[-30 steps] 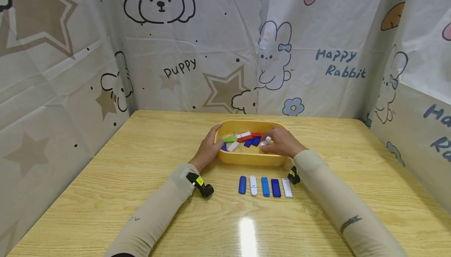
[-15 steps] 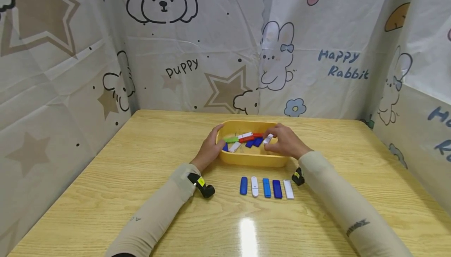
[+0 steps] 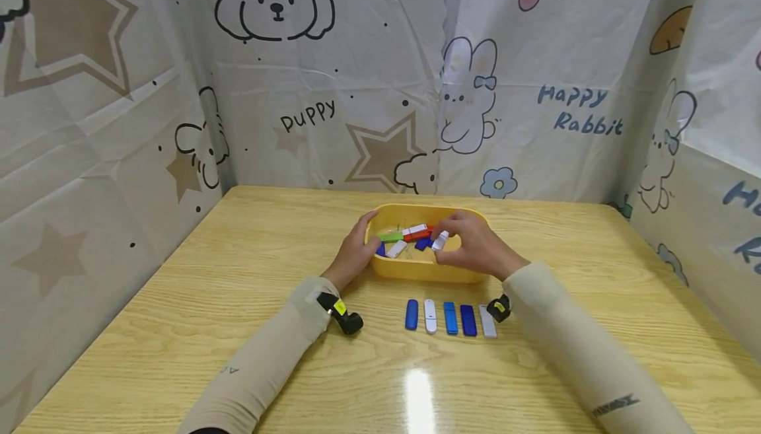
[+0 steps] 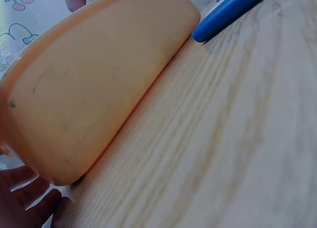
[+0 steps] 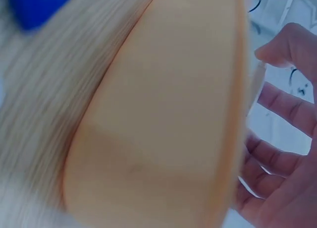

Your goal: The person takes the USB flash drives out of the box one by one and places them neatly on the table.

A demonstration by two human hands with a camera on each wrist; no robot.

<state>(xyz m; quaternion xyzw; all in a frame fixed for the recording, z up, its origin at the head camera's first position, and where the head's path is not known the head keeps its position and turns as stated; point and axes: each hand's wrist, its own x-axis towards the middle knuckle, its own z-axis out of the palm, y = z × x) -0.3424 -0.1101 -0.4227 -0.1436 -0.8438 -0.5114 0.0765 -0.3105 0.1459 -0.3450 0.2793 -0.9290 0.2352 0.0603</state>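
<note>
A yellow plastic bin (image 3: 428, 271) stands on the table with several USB flash drives in it: green (image 3: 392, 237), red (image 3: 419, 236), white (image 3: 396, 249) and dark blue. My left hand (image 3: 352, 253) holds the bin's left end, thumb over the rim and fingers along the outside. Between thumb and index finger my right hand (image 3: 475, 246) pinches a white USB flash drive (image 3: 440, 241) above the bin's inside. In the right wrist view that drive (image 5: 256, 86) shows edge-on beyond the bin's rim, with the other fingers loosely bent.
In front of the bin lies a row of USB flash drives: blue (image 3: 411, 314), white (image 3: 431, 316), light blue (image 3: 450, 318), dark blue (image 3: 468, 320) and white (image 3: 488, 323). A patterned cloth (image 3: 285, 156) hangs behind the wooden table (image 3: 285, 222).
My right hand has lifted the white USB flash drive off the bin's right side and shifted left with it. My left hand has stayed on the bin.
</note>
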